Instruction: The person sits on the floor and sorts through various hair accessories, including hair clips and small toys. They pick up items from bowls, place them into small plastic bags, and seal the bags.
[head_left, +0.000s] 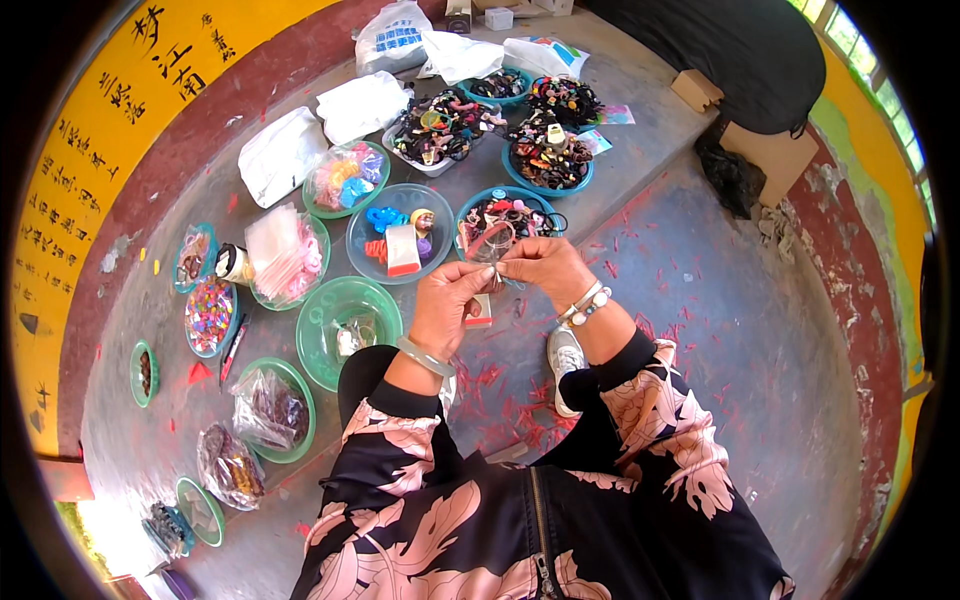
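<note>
My left hand (452,302) and my right hand (548,268) meet at the fingertips in front of me, both closed in a pinch. Between them is a thin pinkish hair tie (491,243), its loop standing up above the fingers. Fine clear strands seem to hang by the right fingers, too thin to make out. Just beyond the hands sits a blue basin (545,205) of hair ties, partly behind the loop. Left of it is a clear basin (356,250) with blue, orange and purple coils and a red-and-white box (402,250).
A green basin (312,318) stands near my left knee. Further left are a bowl of colourful beads (210,312) and a basin with bagged brown pieces (275,410). More basins of dark hair ties (430,128) and white bags (283,155) lie farther off. Red scraps (490,385) litter the floor.
</note>
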